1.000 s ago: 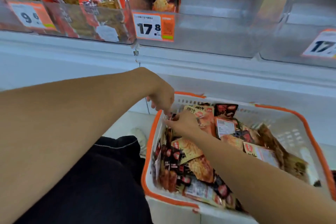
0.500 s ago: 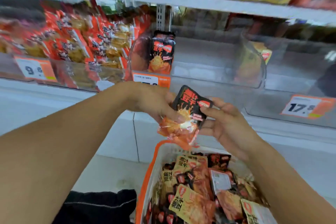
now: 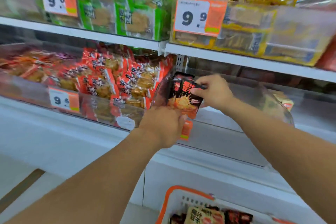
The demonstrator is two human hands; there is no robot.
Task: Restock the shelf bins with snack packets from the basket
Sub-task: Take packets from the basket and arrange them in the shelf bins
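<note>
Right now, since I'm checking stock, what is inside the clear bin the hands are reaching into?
Black-and-orange snack packets at the clear bin's left end, gripped by the left hand and right hand. Farther right it looks mostly bare. The hands hide what lies under the packets.

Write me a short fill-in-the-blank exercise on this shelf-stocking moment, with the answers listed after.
1. Both hands hold a ____ and orange packet at the clear bin.
2. The right hand pinches the packet's ____ edge; the left hand holds its bottom.
3. The bin to the left holds ____ packets.
4. The basket rim is ____.

Answers: black; top; red; orange
</note>
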